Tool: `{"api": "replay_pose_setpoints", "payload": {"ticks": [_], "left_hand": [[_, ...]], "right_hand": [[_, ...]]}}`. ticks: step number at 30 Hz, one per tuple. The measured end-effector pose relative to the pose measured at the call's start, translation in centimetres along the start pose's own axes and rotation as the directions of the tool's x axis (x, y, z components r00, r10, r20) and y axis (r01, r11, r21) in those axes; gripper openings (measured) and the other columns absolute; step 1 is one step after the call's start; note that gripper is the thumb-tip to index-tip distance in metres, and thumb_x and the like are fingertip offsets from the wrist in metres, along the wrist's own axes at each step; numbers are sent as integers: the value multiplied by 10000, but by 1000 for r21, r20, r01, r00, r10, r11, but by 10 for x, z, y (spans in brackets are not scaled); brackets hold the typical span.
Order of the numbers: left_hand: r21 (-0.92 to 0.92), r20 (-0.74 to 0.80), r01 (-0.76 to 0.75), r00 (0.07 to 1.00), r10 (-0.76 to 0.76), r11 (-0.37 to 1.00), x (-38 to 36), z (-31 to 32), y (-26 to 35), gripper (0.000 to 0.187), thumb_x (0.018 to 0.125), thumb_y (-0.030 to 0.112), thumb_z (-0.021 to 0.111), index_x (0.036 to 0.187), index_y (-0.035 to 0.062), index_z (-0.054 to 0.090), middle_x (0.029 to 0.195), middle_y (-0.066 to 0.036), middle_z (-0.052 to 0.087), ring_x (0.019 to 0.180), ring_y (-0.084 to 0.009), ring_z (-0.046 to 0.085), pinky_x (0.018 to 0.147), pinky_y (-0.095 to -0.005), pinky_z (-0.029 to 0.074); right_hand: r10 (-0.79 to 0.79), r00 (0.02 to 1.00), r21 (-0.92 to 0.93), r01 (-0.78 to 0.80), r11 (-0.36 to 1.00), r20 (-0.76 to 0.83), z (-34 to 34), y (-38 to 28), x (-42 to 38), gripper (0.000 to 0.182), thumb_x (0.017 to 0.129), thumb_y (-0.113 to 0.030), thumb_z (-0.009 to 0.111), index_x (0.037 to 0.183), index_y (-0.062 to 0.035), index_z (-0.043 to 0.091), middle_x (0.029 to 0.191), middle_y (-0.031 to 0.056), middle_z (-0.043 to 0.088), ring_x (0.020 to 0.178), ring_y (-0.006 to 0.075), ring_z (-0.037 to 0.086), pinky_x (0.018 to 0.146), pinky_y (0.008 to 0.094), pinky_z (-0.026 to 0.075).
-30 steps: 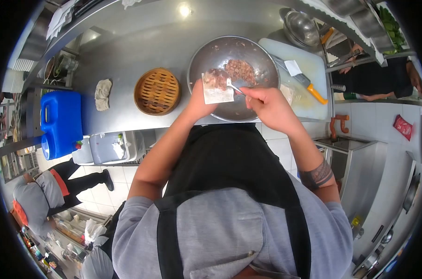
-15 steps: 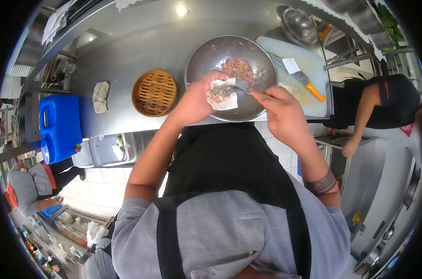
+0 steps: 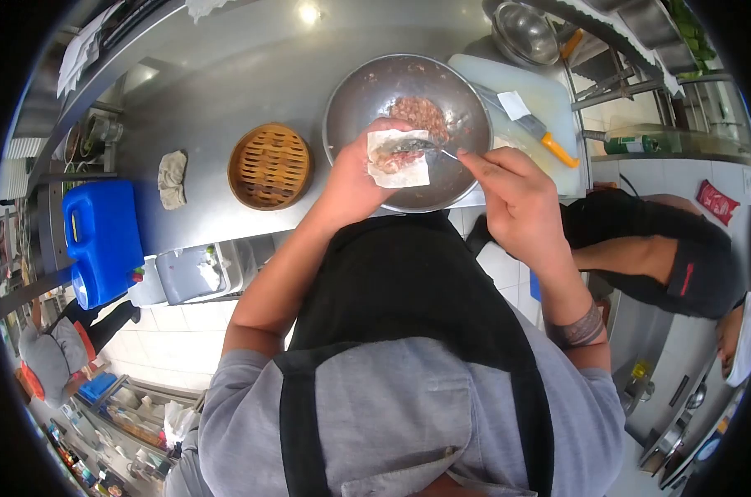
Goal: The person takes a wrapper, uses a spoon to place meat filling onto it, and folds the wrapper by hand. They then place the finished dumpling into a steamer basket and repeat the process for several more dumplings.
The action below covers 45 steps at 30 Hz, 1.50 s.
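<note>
A thin white square dumpling wrapper lies across my left hand, whose fingers cup it from below. Some pinkish minced filling sits on the wrapper. My right hand grips the thin handle of a metal spoon, its tip resting on the filling. Whether it is a spoon or a flatter spreader is hard to tell. Both hands are over the near part of a large steel mixing bowl. More minced meat lies in a heap inside the bowl.
Left of the bowl are a round bamboo steamer, a folded cloth and a blue jug. To the right, a knife with an orange handle lies on a white cutting board, near metal bowls. A person is at right.
The spoon has moved slightly and lies flatter over the wrapper. My right hand has shifted a little right and down. The person at right has bent and moved downward in view.
</note>
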<state>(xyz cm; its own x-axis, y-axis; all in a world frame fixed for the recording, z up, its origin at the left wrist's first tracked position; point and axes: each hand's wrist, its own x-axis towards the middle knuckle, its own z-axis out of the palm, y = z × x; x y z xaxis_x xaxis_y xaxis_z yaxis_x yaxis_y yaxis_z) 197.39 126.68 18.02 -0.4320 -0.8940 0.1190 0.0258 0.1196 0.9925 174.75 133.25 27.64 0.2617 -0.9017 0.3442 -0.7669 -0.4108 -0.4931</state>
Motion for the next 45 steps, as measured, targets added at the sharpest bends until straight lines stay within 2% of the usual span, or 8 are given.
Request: {"api": "replay_pose_setpoints", "payload": {"ticks": [7,14,20,32,35,41,44,45], "left_hand": [[162,11,-92,996,92,983,2,1,-6,570,802,-17,835,1306,60,581,1215,-91,698,1149,-209,687,998,-348,532],[87,4,-12,1000,11,996,-2,13,-8,542,778,-89,781,1252,76,580,1202,-50,611,1135,-173,632,1008,-325,495],[95,-10,-104,994,106,990,-1,19,-6,531,770,-119,755,1222,76,555,1190,-49,577,1122,-176,613,993,-329,497],[104,13,-77,997,76,992,0,27,1,636,809,-75,804,1344,69,492,1243,-60,572,1163,-181,615,1011,-342,514],[-2,32,6,999,-6,1000,-2,30,7,648,825,-76,794,1373,67,478,1270,-66,571,1169,-173,616,1018,-343,522],[10,-22,-16,1000,16,1000,-7,24,5,691,850,-7,818,1426,78,447,1400,-105,526,1223,-214,621,1028,-364,525],[-97,95,50,995,-41,994,-10,17,15,744,850,-17,810,1467,75,404,1373,-120,570,1259,-223,615,1029,-361,529],[-19,90,-54,994,56,998,-10,16,22,720,854,-45,791,1454,66,408,1376,-129,573,1266,-226,623,1021,-356,535]], "right_hand": [[25,1000,-95,-27,995,-19,-13,-3,-1,387,782,112,669,1115,-51,779,959,104,680,866,296,674,745,392,560],[36,999,-47,-38,998,-36,-31,-3,-4,382,781,110,689,1110,-59,786,951,106,694,851,299,688,732,380,561],[24,999,-95,-20,995,41,-32,-4,-5,360,777,101,690,1090,-49,786,949,113,696,847,304,690,732,396,560],[-10,999,-136,16,991,44,-30,-10,-8,379,725,106,661,1055,-41,776,909,92,677,849,286,680,724,394,554],[2,997,-151,11,988,80,-30,-10,-7,368,746,102,663,1064,-44,775,915,98,682,843,293,682,717,394,556],[99,994,-97,-95,991,40,-35,-7,-10,320,810,88,660,1081,-41,771,896,131,680,801,324,679,697,397,553],[145,989,-54,-144,988,15,-35,-5,-14,320,822,89,661,1094,-39,770,887,136,678,772,325,674,689,394,542],[157,988,-36,-157,987,8,-36,-5,-16,319,831,90,660,1102,-38,770,885,136,680,758,321,669,683,387,536]]}}
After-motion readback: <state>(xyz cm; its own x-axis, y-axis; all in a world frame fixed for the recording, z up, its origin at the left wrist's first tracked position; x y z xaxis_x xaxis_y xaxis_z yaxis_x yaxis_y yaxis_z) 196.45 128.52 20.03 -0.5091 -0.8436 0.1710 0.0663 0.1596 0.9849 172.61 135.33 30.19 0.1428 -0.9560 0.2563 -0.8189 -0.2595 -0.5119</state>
